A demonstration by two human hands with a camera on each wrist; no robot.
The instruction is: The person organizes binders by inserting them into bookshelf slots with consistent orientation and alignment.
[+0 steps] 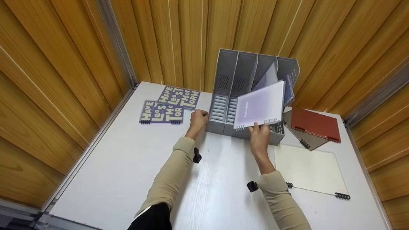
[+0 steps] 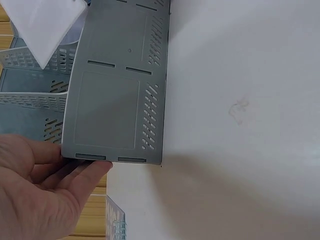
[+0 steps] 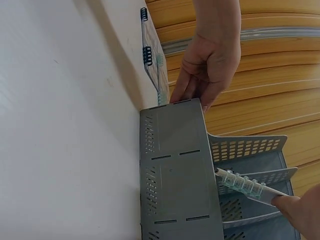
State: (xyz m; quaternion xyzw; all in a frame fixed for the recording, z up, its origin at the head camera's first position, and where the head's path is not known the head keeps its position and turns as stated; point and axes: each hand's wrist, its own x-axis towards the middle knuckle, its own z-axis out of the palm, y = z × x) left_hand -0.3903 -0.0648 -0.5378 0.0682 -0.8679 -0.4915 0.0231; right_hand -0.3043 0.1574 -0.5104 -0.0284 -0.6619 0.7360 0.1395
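A grey file holder [image 1: 220,128] with several upright compartments stands on the table. My left hand [image 1: 198,120] grips its left front corner; in the left wrist view the thumb and fingers [image 2: 87,182] pinch the end of its front wall. My right hand [image 1: 260,139] pinches the lower edge of a pale purple spiral notebook [image 1: 262,100], tilted over the holder's right-hand compartments. Its clear rings [image 3: 242,184] show in the right wrist view. Behind it, a translucent pale notebook [image 1: 267,78] and a blue-purple notebook [image 1: 289,89] stand in the holder.
Two purple lettered notebooks [image 1: 161,113] overlap on the table at the left. On the right, a red notebook [image 1: 316,124] lies over a grey-brown one [image 1: 311,144], with a cream notebook [image 1: 310,166] nearer. A wood-panelled wall [image 1: 185,41] rises behind the holder.
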